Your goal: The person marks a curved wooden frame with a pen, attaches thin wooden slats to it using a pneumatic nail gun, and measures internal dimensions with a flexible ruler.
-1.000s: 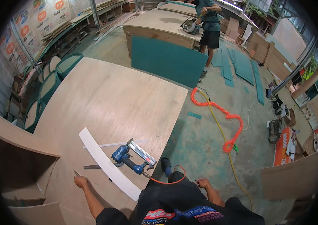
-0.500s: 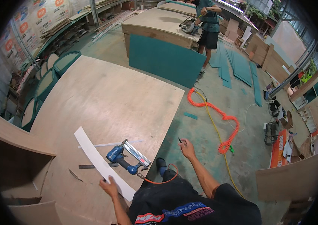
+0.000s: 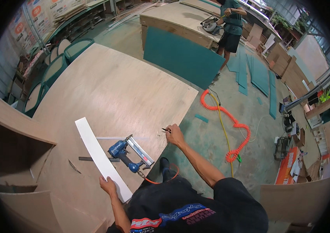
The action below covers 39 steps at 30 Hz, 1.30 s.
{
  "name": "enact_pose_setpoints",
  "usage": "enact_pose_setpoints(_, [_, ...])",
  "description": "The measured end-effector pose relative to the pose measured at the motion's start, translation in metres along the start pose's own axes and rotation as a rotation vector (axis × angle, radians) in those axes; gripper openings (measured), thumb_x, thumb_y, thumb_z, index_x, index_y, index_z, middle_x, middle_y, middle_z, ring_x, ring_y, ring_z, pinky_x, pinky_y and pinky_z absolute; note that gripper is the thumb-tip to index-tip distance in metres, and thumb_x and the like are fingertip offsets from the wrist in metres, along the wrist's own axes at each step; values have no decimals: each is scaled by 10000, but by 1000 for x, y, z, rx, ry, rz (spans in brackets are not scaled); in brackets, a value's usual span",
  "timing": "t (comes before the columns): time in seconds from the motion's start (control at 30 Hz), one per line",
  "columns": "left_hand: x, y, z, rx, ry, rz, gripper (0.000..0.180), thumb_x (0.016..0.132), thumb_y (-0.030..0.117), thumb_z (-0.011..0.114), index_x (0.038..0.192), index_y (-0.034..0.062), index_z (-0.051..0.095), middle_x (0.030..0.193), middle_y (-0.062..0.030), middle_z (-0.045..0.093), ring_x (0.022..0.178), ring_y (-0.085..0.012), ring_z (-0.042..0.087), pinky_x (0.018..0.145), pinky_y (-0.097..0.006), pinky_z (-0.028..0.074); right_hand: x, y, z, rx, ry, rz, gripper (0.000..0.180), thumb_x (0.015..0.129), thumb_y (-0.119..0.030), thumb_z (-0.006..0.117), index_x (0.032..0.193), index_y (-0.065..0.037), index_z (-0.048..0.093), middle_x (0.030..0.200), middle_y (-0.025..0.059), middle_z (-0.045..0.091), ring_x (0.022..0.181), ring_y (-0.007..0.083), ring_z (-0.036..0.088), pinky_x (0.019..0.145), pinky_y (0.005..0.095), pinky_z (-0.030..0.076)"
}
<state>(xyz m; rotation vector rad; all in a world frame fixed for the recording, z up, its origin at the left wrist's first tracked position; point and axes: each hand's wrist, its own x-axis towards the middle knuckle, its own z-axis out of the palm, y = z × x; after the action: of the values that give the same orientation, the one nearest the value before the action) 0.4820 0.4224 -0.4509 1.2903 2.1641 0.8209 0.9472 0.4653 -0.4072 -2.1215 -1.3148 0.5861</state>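
My left grip (image 3: 108,186) is touching lower left edge of white strip (image 3: 98,149), lying on counter (image 3: 130,83); from out here I can't tell whether it's clamping. My right grip (image 3: 175,135) is pinching dark pen (image 3: 166,130) near counter's right edge. Open cabinet (image 3: 20,122) standing far left, contents lying too dark to read.

One nailer (image 3: 123,154), one strip (image 3: 101,156) (wide one)

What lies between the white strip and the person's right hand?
In the head view, the blue nail gun lies between the white strip and the right hand; a thin pale strip runs there too.
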Motion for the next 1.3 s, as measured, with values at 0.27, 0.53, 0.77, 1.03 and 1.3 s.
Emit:
enact_pose_setpoints(0.27, [5, -20, -49, -373, 151, -90, 145, 965, 79, 565, 974, -49, 633, 912, -95, 667, 865, -205, 630, 793, -323, 505, 23, 18, 55, -64, 88, -84, 236, 875, -163, 612, 1070, -59, 692, 1084, 165, 659, 1052, 360, 616, 926, 454, 497])
enact_pose_setpoints(0.53, [-18, 146, -33, -802, 61, 40, 178, 996, 115, 578, 1092, -30, 615, 925, -67, 675, 832, -112, 629, 737, -256, 495, 18, 12, 10, -202, 43, -205, 337, 876, -238, 671, 1173, -88, 614, 1052, 179, 610, 964, 371, 593, 845, 478, 479])
enact_pose_setpoints(0.77, [-24, 300, 65, -1228, -359, -66, 259, 952, 44, 527, 1178, -74, 571, 1009, -109, 690, 859, -145, 655, 747, -268, 525, 21, 24, 5, -128, -36, -202, 360, 863, -260, 706, 1151, -58, 631, 1005, 157, 607, 922, 325, 589, 847, 442, 472])
enact_pose_setpoints(1.03, [-29, 353, 164, -518, -466, -95, 663, 908, 150, 584, 1462, -104, 324, 1332, -277, 554, 1212, -283, 576, 977, -320, 484, 10, 53, 11, 295, 60, -130, 207, 954, -91, 598, 1114, 34, 637, 958, 94, 605, 708, 118, 569, 635, 278, 492])
enact_pose_setpoints(1.3, [-101, 210, 87, -776, -800, -168, 290, 1009, 193, 586, 1199, -25, 609, 1024, -89, 700, 881, -117, 650, 789, -241, 527, 17, 72, 16, 269, 36, -106, 266, 909, -109, 656, 1141, 20, 654, 947, 97, 626, 786, 154, 567, 725, 299, 482])
